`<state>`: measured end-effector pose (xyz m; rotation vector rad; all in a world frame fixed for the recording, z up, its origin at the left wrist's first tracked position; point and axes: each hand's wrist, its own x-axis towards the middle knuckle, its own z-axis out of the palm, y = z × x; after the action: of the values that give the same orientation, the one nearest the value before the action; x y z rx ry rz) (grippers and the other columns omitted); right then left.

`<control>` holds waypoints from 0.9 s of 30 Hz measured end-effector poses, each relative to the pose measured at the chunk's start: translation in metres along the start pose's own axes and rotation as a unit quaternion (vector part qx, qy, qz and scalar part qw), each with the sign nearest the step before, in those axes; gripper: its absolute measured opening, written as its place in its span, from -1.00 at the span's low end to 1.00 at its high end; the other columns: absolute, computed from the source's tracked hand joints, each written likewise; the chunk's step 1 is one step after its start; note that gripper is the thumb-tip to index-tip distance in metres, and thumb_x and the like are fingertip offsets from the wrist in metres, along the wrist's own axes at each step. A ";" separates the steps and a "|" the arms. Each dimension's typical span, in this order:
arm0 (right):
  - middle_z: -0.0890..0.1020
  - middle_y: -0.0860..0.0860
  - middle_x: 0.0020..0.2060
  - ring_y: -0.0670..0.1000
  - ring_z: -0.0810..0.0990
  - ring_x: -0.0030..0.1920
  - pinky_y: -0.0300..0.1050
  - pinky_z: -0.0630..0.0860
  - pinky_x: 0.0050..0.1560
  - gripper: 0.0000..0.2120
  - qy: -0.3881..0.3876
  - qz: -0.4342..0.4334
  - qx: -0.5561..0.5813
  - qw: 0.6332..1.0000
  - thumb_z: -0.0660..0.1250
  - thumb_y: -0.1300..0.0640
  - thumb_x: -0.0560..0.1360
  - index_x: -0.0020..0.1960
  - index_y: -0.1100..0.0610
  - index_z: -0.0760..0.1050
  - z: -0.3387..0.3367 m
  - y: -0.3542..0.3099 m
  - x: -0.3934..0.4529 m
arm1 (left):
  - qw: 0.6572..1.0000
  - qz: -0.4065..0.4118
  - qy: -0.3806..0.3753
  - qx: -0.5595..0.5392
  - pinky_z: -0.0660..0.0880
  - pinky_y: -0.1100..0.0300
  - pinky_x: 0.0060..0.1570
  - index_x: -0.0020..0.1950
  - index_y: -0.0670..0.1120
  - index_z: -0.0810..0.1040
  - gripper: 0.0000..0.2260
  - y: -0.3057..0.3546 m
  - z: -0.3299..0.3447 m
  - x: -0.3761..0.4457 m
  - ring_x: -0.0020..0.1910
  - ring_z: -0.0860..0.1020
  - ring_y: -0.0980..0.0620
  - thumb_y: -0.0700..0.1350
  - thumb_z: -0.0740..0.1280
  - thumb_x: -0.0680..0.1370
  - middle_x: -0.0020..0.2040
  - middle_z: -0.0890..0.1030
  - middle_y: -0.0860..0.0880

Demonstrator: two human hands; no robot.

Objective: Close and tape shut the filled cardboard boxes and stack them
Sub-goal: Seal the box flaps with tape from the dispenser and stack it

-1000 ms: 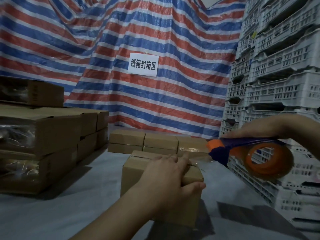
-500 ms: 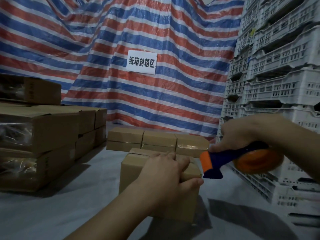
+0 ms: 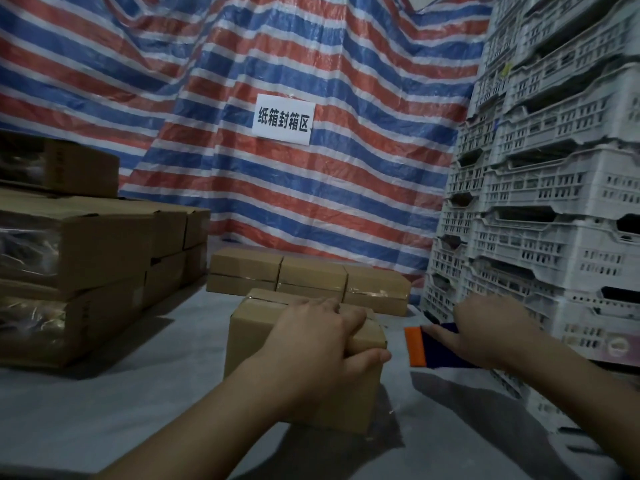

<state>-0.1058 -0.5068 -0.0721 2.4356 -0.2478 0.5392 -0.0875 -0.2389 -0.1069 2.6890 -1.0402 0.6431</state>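
Red-blue-white striped tarp (image 3: 311, 188), brown boxes (image 3: 304, 341), white crates (image 3: 554, 202)

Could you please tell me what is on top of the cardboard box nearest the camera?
The left hand rests on the nearest cardboard box, fingers across its top and thumb on the near side. A strip of clear tape shows along the far edge. The hand hides the rest of the seam.
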 end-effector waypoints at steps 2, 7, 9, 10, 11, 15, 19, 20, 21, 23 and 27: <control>0.44 -0.10 -0.51 -0.13 0.38 -0.51 -0.21 0.23 -0.53 -0.33 0.034 0.029 0.027 0.999 -0.06 -0.50 0.52 -0.40 0.02 0.38 0.005 -0.009 0.000 | 1.000 0.002 0.008 0.001 0.38 0.01 0.26 0.46 0.18 0.32 -0.38 0.000 0.001 0.000 0.24 0.46 0.02 0.46 -0.01 0.51 0.29 0.51 0.01; 0.42 -0.10 -0.49 -0.14 0.37 -0.50 -0.19 0.19 -0.53 -0.35 0.084 0.064 0.082 0.991 -0.04 -0.45 0.56 -0.39 0.02 0.37 0.021 -0.033 -0.002 | 1.000 0.000 0.018 -0.001 0.38 0.02 0.24 0.43 0.19 0.34 -0.39 -0.002 0.004 0.002 0.23 0.47 0.03 0.47 0.00 0.51 0.28 0.52 0.03; 0.42 -0.11 -0.45 -0.10 0.42 -0.45 -0.18 0.23 -0.50 -0.39 0.066 0.078 0.100 0.990 -0.07 -0.43 0.57 -0.36 0.00 0.34 0.030 -0.043 -0.005 | 1.000 0.001 0.021 0.002 0.37 0.02 0.25 0.43 0.19 0.33 -0.39 -0.002 0.005 0.002 0.24 0.46 0.03 0.47 0.00 0.51 0.28 0.52 0.03; 0.42 -0.11 -0.43 -0.09 0.44 -0.42 -0.18 0.25 -0.49 -0.41 0.060 0.086 0.106 0.989 -0.08 -0.43 0.58 -0.35 -0.01 0.33 0.034 -0.047 -0.008 | 1.000 0.000 0.022 0.004 0.37 0.02 0.24 0.43 0.19 0.32 -0.39 -0.002 0.005 0.003 0.24 0.46 0.02 0.47 0.00 0.50 0.28 0.52 0.03; 0.43 -0.11 -0.42 -0.08 0.45 -0.40 -0.18 0.26 -0.47 -0.42 0.056 0.093 0.113 0.988 -0.08 -0.43 0.58 -0.34 -0.02 0.32 0.040 -0.052 -0.011 | 1.000 0.000 0.021 0.005 0.38 0.02 0.23 0.43 0.19 0.32 -0.39 -0.002 0.006 0.003 0.23 0.46 0.02 0.47 0.00 0.50 0.27 0.52 0.03; 0.42 -0.11 -0.35 -0.07 0.44 -0.35 -0.18 0.25 -0.44 -0.47 0.041 0.118 0.162 0.979 -0.06 -0.42 0.58 -0.30 -0.05 0.28 0.058 -0.065 -0.024 | 0.999 -0.001 0.030 0.012 0.38 0.02 0.23 0.45 0.18 0.31 -0.37 -0.002 0.005 0.002 0.22 0.47 0.01 0.47 -0.01 0.50 0.25 0.52 0.01; 0.49 -0.12 -0.34 -0.09 0.47 -0.34 -0.20 0.34 -0.38 -0.47 0.035 0.138 0.185 0.972 -0.05 -0.42 0.58 -0.24 -0.06 0.41 0.062 -0.068 -0.027 | 0.999 0.000 0.042 0.004 0.38 0.04 0.23 0.46 0.17 0.31 -0.39 0.000 0.006 0.000 0.24 0.46 0.03 0.45 0.02 0.51 0.27 0.52 0.03; 0.55 -0.11 -0.30 -0.09 0.50 -0.32 -0.20 0.36 -0.37 -0.46 0.035 0.139 0.186 0.972 -0.05 -0.41 0.59 -0.22 -0.06 0.46 0.063 -0.069 -0.027 | 0.999 0.000 0.043 0.003 0.38 0.04 0.22 0.47 0.18 0.31 -0.38 0.000 0.006 0.000 0.24 0.46 0.03 0.45 0.02 0.51 0.27 0.52 0.03; 0.60 -0.11 -0.25 -0.09 0.55 -0.28 -0.20 0.37 -0.34 -0.45 0.037 0.139 0.187 0.972 -0.05 -0.41 0.59 -0.18 -0.06 0.51 0.062 -0.070 -0.028 | 0.999 -0.001 0.045 0.002 0.38 0.04 0.23 0.47 0.18 0.30 -0.38 0.000 0.006 0.000 0.24 0.46 0.03 0.45 0.02 0.51 0.28 0.52 0.03; 0.65 -0.09 -0.17 -0.08 0.61 -0.20 -0.17 0.38 -0.29 -0.43 0.039 0.135 0.192 0.971 -0.07 -0.40 0.59 -0.09 -0.06 0.56 0.061 -0.070 -0.028 | 0.999 0.001 0.045 0.001 0.38 0.03 0.25 0.48 0.18 0.29 -0.37 -0.001 0.006 0.000 0.25 0.46 0.03 0.45 0.01 0.51 0.29 0.51 0.03; 0.58 -0.04 -0.07 0.00 0.54 -0.15 -0.06 0.39 -0.16 -0.53 -0.007 0.052 0.146 0.988 -0.12 -0.28 0.65 0.40 -0.20 0.39 0.049 -0.060 -0.027 | 0.999 0.007 0.042 -0.004 0.34 0.05 0.26 0.46 0.18 0.30 -0.39 -0.001 0.006 0.001 0.25 0.45 0.04 0.46 0.03 0.51 0.28 0.51 0.04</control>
<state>-0.0963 -0.4885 -0.1517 2.7229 -0.3229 0.6430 -0.0841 -0.2402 -0.1119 2.6249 -1.0390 0.7457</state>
